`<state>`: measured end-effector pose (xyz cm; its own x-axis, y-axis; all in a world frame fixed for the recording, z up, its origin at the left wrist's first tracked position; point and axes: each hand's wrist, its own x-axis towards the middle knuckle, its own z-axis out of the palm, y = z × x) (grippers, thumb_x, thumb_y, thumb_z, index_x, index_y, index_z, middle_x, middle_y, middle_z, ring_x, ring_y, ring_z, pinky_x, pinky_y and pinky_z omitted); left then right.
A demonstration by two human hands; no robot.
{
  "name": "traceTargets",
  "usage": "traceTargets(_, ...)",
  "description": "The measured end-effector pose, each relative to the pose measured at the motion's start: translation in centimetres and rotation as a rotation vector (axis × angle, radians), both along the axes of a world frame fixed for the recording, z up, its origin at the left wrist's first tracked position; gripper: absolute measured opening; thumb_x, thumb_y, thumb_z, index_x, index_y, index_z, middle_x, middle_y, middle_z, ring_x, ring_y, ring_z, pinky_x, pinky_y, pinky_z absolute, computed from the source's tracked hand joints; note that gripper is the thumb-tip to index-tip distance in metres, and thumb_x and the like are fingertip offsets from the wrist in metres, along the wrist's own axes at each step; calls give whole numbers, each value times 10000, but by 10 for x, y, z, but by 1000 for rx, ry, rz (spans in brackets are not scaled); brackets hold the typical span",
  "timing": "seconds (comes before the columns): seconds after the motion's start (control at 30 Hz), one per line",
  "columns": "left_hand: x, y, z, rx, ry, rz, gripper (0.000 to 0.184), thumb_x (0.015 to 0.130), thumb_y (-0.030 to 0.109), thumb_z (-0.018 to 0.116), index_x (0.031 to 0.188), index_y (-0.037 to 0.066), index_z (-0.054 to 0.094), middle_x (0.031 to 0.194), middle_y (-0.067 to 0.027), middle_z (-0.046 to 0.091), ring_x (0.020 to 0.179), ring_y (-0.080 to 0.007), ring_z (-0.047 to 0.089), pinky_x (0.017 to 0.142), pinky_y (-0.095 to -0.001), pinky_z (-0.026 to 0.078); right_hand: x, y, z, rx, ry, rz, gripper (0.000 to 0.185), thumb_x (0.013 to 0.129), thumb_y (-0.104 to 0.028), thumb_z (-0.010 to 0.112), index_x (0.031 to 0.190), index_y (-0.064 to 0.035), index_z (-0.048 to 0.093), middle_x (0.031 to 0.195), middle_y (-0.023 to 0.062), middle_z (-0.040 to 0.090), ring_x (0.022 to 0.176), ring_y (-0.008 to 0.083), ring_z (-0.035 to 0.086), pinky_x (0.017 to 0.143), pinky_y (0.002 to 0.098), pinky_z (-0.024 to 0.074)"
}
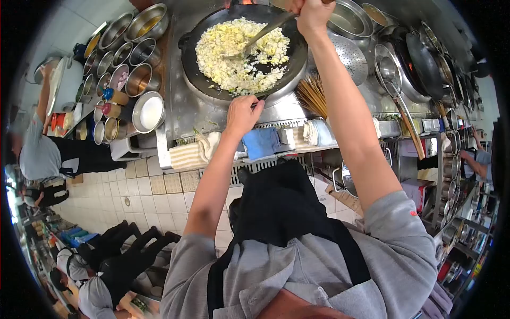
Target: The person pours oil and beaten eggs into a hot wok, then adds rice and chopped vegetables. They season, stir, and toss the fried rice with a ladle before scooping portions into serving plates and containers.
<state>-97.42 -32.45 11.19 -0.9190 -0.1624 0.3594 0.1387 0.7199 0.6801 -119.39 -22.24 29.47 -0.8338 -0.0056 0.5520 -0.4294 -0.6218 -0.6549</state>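
Observation:
A large black wok [191, 65] sits on the steel stove and holds fried rice [223, 48] with yellow bits. My left hand [245, 112] is closed on the wok's near handle [255, 103]. Above the wok's right side, my right hand [314, 17] grips the handle of a metal ladle [273, 25], whose head rests among the rice. To the right of the wok lies a bundle of bamboo sticks [312, 95], a wok brush.
Steel bowls [149, 22] and a container of white contents [149, 111] stand left. A perforated strainer [348, 59], ladles [389, 70] and stacked woks [424, 64] are right. Cloths [260, 142] line the front edge. Several people [40, 154] stand left and behind.

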Motion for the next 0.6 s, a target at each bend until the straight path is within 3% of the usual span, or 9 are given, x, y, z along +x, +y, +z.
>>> traceTargets(0.1, 5, 14, 8, -5, -65, 96, 250, 821, 241, 697, 714, 30, 617, 633, -170, 602, 646, -388, 606, 645, -472, 480, 2, 23, 6, -17, -178, -124, 223, 873, -122, 572, 672, -98, 480, 490, 18, 437, 362, 129, 404, 351, 313, 334)
traceTargets(0.17, 39, 41, 50, -50, -132, 187, 290, 788, 247, 722, 647, 52, 560, 555, -136, 566, 530, -370, 572, 535, -456, 462, 0, 47, 32, -98, -485, -19, 299, 837, -186, 603, 617, -151, 404, 458, -7, 347, 351, 138, 348, 341, 314, 286)
traceTargets(0.2, 64, 49, 72, -121, 4, 154, 303, 773, 244, 731, 627, 63, 537, 537, -118, 554, 486, -343, 555, 489, -435, 446, -13, 71, 43, 11, -420, 123, 309, 826, -216, 606, 628, -172, 373, 463, -23, 306, 358, 138, 329, 349, 303, 284)
traceTargets(0.23, 87, 56, 89, -191, 131, 118, 319, 759, 241, 741, 607, 74, 515, 518, -99, 541, 442, -317, 539, 444, -414, 430, -13, 80, 60, 6, -576, 85, 284, 827, -215, 592, 645, -180, 376, 474, -36, 304, 366, 131, 319, 356, 300, 288)
traceTargets(0.3, 106, 61, 107, -190, 164, 93, 329, 741, 227, 751, 590, 94, 491, 512, -79, 532, 432, -260, 543, 431, -374, 425, -13, 83, 77, 85, -535, -36, 283, 846, -225, 599, 665, -178, 386, 487, -65, 271, 370, 108, 287, 366, 280, 286)
traceTargets(0.43, 55, 46, 69, -148, 126, 122, 335, 781, 270, 746, 600, 80, 537, 511, -100, 538, 464, -277, 563, 452, -392, 429, -15, 47, 84, 123, -429, -172, 267, 845, -241, 654, 693, -144, 458, 492, -53, 327, 365, 102, 324, 351, 283, 277)
traceTargets(0.5, 38, 44, 42, -101, 92, 188, 335, 800, 295, 729, 623, 68, 558, 533, -117, 562, 521, -319, 594, 491, -436, 446, -25, 21, 71, 75, -365, -294, 302, 841, -264, 674, 676, -119, 467, 484, -6, 385, 346, 139, 372, 344, 302, 320)
traceTargets(0.53, 44, 44, 28, -119, 86, 168, 327, 795, 301, 731, 639, 67, 565, 532, -124, 562, 542, -358, 591, 511, -468, 445, -18, 18, 71, 39, -338, -285, 302, 845, -261, 668, 676, -117, 465, 486, -5, 385, 351, 139, 377, 345, 303, 326)
traceTargets(0.6, 92, 59, 24, -238, -27, 165, 301, 783, 289, 740, 637, 89, 570, 529, -118, 562, 513, -348, 567, 500, -457, 439, -17, 15, 94, -11, -277, -273, 303, 853, -255, 657, 674, -115, 457, 489, -2, 384, 362, 141, 387, 347, 305, 332)
